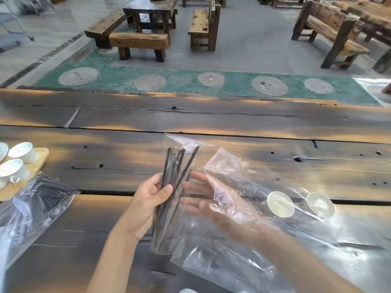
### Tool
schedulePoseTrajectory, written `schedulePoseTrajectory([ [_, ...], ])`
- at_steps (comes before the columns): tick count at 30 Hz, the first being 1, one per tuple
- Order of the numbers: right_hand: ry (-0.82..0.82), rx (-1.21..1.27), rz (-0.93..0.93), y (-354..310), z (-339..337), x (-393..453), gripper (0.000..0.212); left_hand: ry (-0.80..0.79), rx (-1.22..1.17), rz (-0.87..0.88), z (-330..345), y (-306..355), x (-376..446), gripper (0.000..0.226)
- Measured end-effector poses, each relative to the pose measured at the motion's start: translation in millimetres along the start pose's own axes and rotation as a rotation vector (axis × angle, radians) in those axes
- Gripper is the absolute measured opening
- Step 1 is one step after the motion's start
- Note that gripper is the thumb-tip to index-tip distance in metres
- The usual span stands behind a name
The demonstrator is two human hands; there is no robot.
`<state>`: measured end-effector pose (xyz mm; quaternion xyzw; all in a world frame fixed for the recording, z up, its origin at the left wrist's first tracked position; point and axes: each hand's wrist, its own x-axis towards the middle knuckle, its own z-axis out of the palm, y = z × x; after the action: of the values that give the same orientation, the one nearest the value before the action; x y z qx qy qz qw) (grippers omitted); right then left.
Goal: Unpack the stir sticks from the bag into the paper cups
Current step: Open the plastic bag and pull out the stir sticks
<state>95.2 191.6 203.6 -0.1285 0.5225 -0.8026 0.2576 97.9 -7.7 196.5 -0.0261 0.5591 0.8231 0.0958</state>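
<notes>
My left hand (149, 200) grips a slim clear sleeve (179, 142) packed with several dark stir sticks (172, 168), held upright above the table. My right hand (203, 195) hovers open just right of the sticks, fingers spread, its wrist and forearm inside a large clear plastic bag (243, 208). Two paper cups (280, 204) (320, 205) show their round white mouths through the plastic at the right. More dark stir sticks lie in another clear bag (40, 199) at the left.
A dark, worn wooden table (190, 119) spans the view. White ceramic cups (22, 152) sit on a wooden tray (40, 159) at the far left. Beyond the table are wooden benches (138, 42) and a green floor strip.
</notes>
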Motion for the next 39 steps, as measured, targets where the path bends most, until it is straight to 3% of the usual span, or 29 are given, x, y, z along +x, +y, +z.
schedulePoseTrajectory([
  [5,0.376,-0.291,-0.091,-13.5,12.2,3.2,0.024,0.025,0.061,0.030,9.3,-3.2,0.9,0.025],
  [12,0.543,-0.538,0.029,-7.3,15.0,10.4,0.042,0.024,0.094,-0.021,17.8,-6.5,0.3,0.024],
  [14,0.549,-0.616,0.048,-5.7,12.5,9.0,0.051,0.037,0.082,-0.043,17.3,-9.3,0.3,0.026],
  [16,0.546,-0.611,0.038,-4.7,10.8,8.4,0.041,0.057,0.086,-0.074,18.9,-11.4,1.1,0.028],
  [20,0.580,-0.392,0.073,-0.5,2.8,13.4,0.030,0.096,0.090,-0.094,27.9,-10.7,3.9,0.037],
  [23,0.545,-0.223,0.105,0.9,1.8,13.0,0.025,0.147,0.103,-0.042,31.9,-9.7,6.3,0.028],
  [27,0.542,-0.188,0.065,0.2,1.2,15.4,0.045,0.226,0.128,0.006,30.2,-10.5,8.7,0.023],
  [33,0.440,-0.176,0.058,8.5,-10.9,13.9,0.012,0.335,0.064,0.050,32.5,-10.9,9.6,0.014],
  [36,0.446,-0.148,0.098,8.1,-9.3,15.4,0.033,0.331,0.030,0.049,31.4,-11.9,11.2,0.011],
  [39,0.422,-0.127,0.102,7.5,-10.2,16.9,0.031,0.308,0.045,0.043,30.5,-13.0,11.3,0.010],
])
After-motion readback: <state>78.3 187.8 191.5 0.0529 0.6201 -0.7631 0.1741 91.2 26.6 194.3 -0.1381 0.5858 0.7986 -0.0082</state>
